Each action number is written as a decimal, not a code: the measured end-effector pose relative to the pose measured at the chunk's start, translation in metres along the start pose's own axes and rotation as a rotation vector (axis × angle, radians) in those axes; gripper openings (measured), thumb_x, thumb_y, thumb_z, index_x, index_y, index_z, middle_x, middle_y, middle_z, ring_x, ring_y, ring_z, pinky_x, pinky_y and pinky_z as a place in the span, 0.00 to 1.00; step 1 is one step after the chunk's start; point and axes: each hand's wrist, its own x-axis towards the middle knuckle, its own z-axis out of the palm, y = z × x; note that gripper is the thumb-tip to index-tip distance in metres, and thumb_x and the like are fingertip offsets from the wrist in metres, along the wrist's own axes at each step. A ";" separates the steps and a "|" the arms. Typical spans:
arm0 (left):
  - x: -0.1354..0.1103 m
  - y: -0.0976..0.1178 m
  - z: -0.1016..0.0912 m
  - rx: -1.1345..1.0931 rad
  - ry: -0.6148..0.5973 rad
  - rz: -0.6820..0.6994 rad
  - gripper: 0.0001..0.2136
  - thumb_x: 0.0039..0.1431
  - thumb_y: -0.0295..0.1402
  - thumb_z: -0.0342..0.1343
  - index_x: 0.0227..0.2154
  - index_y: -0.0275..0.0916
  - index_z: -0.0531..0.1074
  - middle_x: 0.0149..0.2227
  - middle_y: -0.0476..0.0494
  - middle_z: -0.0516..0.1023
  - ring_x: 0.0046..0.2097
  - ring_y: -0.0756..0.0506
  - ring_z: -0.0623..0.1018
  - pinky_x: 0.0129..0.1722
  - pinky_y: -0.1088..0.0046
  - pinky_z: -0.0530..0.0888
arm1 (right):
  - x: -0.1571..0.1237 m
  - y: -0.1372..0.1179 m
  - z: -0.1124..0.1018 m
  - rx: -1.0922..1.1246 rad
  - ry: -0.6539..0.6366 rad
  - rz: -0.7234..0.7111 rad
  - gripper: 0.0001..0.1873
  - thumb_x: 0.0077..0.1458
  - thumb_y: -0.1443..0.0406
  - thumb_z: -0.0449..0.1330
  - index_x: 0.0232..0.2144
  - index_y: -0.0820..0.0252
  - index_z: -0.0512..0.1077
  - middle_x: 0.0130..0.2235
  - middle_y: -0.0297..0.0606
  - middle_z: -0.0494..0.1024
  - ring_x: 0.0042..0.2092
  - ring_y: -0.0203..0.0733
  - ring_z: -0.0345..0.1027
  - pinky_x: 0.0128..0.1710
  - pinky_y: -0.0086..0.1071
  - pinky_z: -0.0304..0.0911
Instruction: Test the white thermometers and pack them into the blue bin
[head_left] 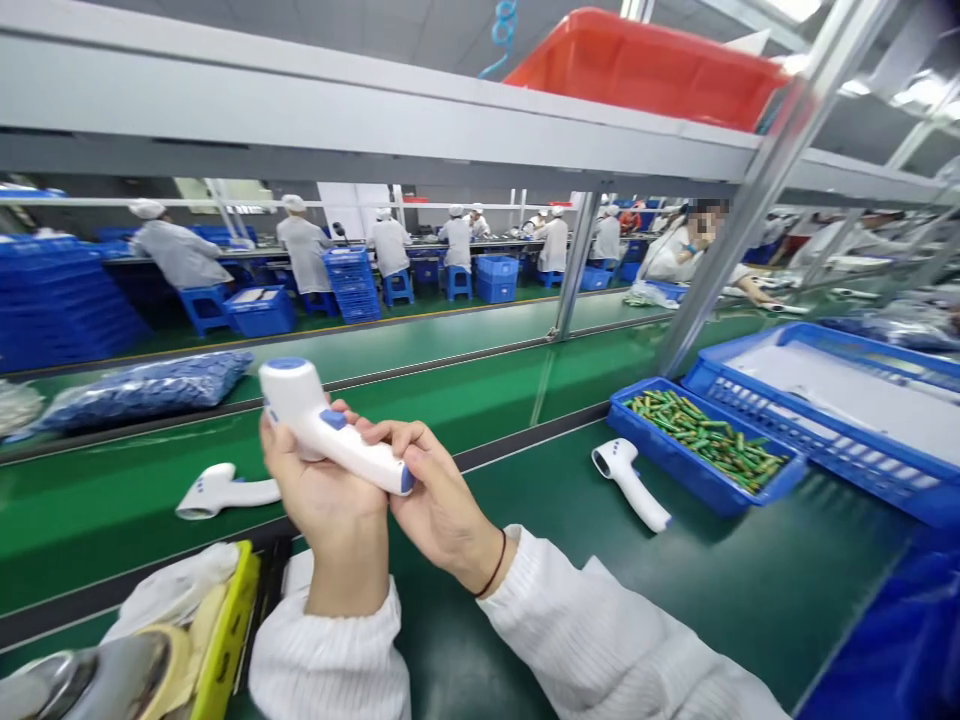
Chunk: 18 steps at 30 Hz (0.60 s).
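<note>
A white infrared thermometer [341, 448] with blue trim is held up in both hands, its wide head toward the upper left. My left hand [319, 490] is wrapped round it from below, near the head. The fingers of my right hand [435, 490] grip the handle's end, by the blue cap. Another white thermometer [217, 492] lies on the green belt, left of my left hand. A third thermometer [631, 484] rests on the dark green bench to the right, beside a blue bin [705, 490] of small green batteries [709, 435].
A yellow-edged tray [225, 640] with tape and white cloth sits at lower left. A bag of blue parts [150, 392] lies beyond the belt. At right is a blue crate [832, 460]. A shelf with a red bin [645, 70] crosses overhead; metal posts [577, 265] support it. Co-workers sit beyond.
</note>
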 end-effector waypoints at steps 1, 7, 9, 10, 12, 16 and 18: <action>-0.003 0.000 0.004 -0.042 0.070 0.065 0.06 0.64 0.35 0.44 0.41 0.47 0.65 0.29 0.54 0.74 0.27 0.53 0.74 0.28 0.80 0.71 | 0.001 0.001 0.003 0.081 0.024 0.028 0.05 0.55 0.64 0.63 0.30 0.54 0.68 0.44 0.35 0.76 0.58 0.46 0.66 0.64 0.43 0.55; -0.010 -0.008 0.013 -0.137 0.155 0.058 0.09 0.63 0.31 0.44 0.45 0.46 0.63 0.34 0.50 0.74 0.30 0.52 0.75 0.32 0.78 0.73 | 0.004 -0.029 -0.012 -0.130 -0.062 0.131 0.12 0.56 0.58 0.62 0.41 0.53 0.67 0.51 0.39 0.74 0.58 0.44 0.66 0.60 0.42 0.59; -0.008 -0.015 0.010 -0.119 0.098 0.027 0.11 0.61 0.31 0.48 0.47 0.45 0.63 0.37 0.49 0.75 0.31 0.52 0.76 0.33 0.78 0.74 | -0.001 -0.059 -0.036 -0.616 -0.100 0.209 0.17 0.61 0.56 0.57 0.50 0.54 0.65 0.55 0.43 0.71 0.58 0.44 0.66 0.55 0.40 0.64; -0.008 -0.017 0.008 -0.107 0.071 0.013 0.12 0.61 0.31 0.49 0.48 0.45 0.63 0.39 0.48 0.75 0.31 0.52 0.76 0.33 0.78 0.74 | -0.006 -0.076 -0.051 -0.957 -0.081 0.275 0.19 0.62 0.57 0.55 0.54 0.53 0.63 0.56 0.44 0.70 0.56 0.43 0.68 0.53 0.38 0.65; -0.008 -0.022 0.006 -0.098 0.055 -0.002 0.14 0.60 0.31 0.50 0.49 0.44 0.63 0.41 0.46 0.75 0.32 0.52 0.77 0.33 0.77 0.74 | -0.023 -0.110 -0.083 -1.827 0.128 0.457 0.23 0.62 0.60 0.57 0.58 0.49 0.61 0.54 0.41 0.71 0.51 0.41 0.71 0.50 0.34 0.66; -0.013 -0.026 0.008 -0.096 0.048 -0.014 0.14 0.58 0.31 0.53 0.48 0.43 0.64 0.42 0.47 0.75 0.31 0.52 0.77 0.32 0.76 0.75 | -0.071 -0.157 -0.139 -2.209 0.607 0.632 0.27 0.57 0.68 0.59 0.59 0.66 0.61 0.47 0.60 0.72 0.47 0.59 0.72 0.43 0.49 0.66; -0.014 -0.028 0.009 -0.095 0.036 -0.028 0.14 0.57 0.31 0.54 0.47 0.43 0.65 0.42 0.47 0.76 0.30 0.52 0.78 0.32 0.76 0.75 | -0.092 -0.167 -0.158 -2.263 0.716 0.689 0.29 0.54 0.68 0.61 0.58 0.65 0.62 0.41 0.58 0.74 0.42 0.60 0.73 0.38 0.48 0.66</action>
